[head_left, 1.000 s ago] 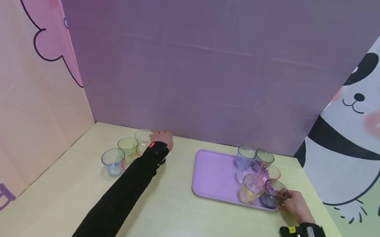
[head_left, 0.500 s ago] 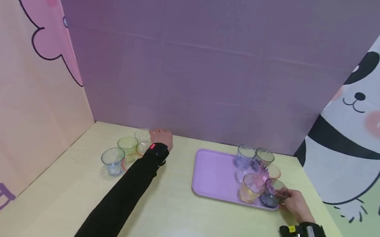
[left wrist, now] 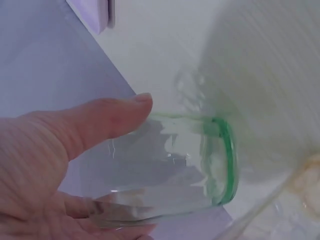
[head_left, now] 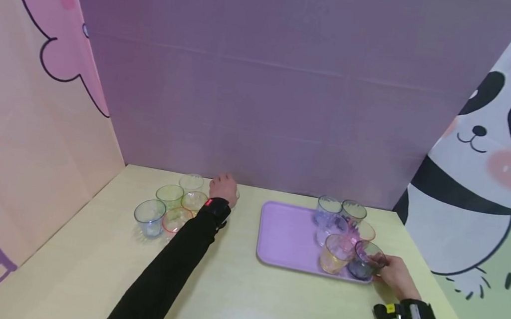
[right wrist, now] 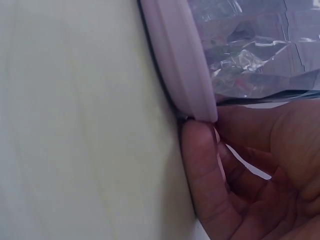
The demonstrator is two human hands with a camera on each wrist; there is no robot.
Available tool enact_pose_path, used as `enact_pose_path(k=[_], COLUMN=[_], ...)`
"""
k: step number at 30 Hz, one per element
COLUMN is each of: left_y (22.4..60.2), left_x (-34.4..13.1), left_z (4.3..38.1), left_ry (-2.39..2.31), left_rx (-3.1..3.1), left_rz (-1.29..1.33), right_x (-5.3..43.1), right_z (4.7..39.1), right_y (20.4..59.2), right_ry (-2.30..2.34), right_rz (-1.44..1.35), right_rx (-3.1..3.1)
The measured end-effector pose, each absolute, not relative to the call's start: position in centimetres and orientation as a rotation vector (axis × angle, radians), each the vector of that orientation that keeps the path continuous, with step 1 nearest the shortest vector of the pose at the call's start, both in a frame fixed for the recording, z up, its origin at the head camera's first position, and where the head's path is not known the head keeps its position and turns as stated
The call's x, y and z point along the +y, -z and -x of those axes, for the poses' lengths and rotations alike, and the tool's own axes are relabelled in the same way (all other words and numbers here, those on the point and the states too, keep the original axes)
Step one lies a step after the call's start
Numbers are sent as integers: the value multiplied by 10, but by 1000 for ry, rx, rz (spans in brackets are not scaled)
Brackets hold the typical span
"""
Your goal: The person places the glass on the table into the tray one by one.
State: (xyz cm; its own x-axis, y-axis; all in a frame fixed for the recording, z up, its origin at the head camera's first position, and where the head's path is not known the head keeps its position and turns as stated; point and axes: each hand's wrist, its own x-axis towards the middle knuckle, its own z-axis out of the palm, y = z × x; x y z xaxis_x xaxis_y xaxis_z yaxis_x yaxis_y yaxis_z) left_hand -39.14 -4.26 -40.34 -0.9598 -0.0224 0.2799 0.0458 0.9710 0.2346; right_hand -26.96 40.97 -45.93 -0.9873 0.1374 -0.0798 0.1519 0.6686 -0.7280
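Observation:
My left hand (head_left: 223, 189) grips a clear glass cup (left wrist: 170, 165) with a greenish bottom, thumb on one side and fingers on the other. In the head view that hand mostly hides the cup, just right of the cup group near the back wall. My right hand (head_left: 401, 277) is at the near right corner of the purple tray (head_left: 285, 237). In the right wrist view, its thumb and finger pinch the tray's rim (right wrist: 182, 60), beside a dark grey glass cup (head_left: 366, 263) standing on the tray.
Several tinted cups stand at the table's left, among them a blue one (head_left: 149, 219), a red-rimmed one (head_left: 176, 221) and a green one (head_left: 170, 196). More cups, including a yellow one (head_left: 336, 256), crowd the tray's right half. A purple wall (head_left: 260, 105) closes the back.
My left hand has moved a little to the right, away from the cup group, with the greenish cup. The right hand has stayed at the tray's corner.

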Motion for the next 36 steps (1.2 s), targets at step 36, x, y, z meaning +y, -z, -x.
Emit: enact_pose_path(k=[36], left_y=[421], left_x=[34], left_z=[390], left_ry=[1431], left_rx=[-2468], left_rz=[320], right_x=[407], right_z=[271], right_y=[457], right_ry=[1233], right_rz=[-320], right_rx=[2837])
